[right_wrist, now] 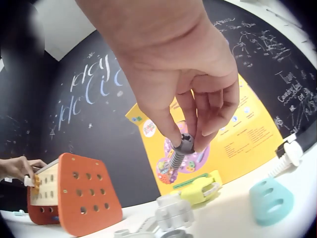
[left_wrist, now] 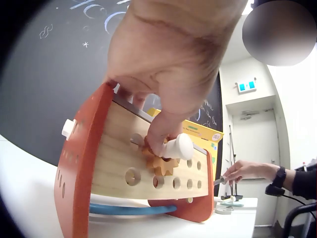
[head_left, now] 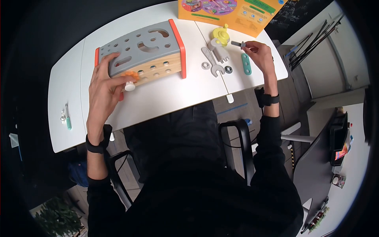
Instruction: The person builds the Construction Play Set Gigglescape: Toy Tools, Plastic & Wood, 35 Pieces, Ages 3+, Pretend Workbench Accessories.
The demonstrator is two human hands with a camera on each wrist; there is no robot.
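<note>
In the head view, your left hand (head_left: 102,87) grips the box (head_left: 138,45) on the counter (head_left: 158,96), fingers over its top; your right hand (head_left: 258,57) pinches a bolt (head_left: 237,44), well apart from it. In the left wrist view, your thumb meets the gear (left_wrist: 162,167) beside the screw (left_wrist: 185,147); steady pressure should serve. In the right wrist view, your fingertips close on the bolt's head, shank free: probably best for aiming it squarely.

A right hand (right_wrist: 190,87) pinches a grey screw (right_wrist: 180,151) by its head above a white worktop (right_wrist: 233,212), before a yellow printed panel (right_wrist: 247,136).
</note>
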